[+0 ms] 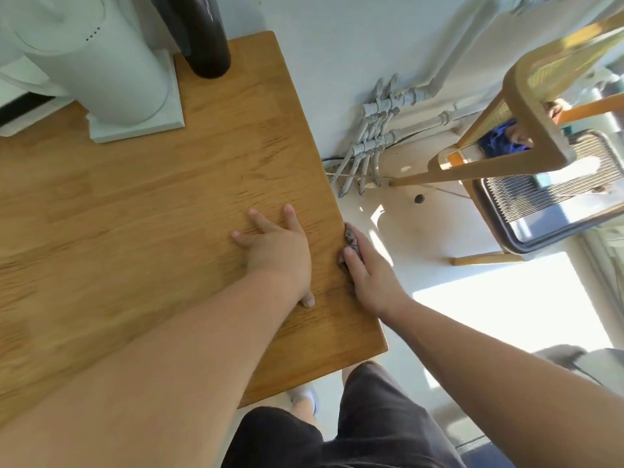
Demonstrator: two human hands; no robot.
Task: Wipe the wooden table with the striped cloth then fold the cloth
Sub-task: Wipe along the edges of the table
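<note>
The head camera looks steeply down, close over the wooden table (162,204).

The striped cloth (349,238) lay almost wholly under the right hand (369,276) at the edge of the wooden table (169,204); only a dark mottled sliver showed, stripes unreadable. That hand's lower fingers were hidden past the edge, the grip unclear. Far up-left of it, a white appliance (101,62) was cropped.
</note>
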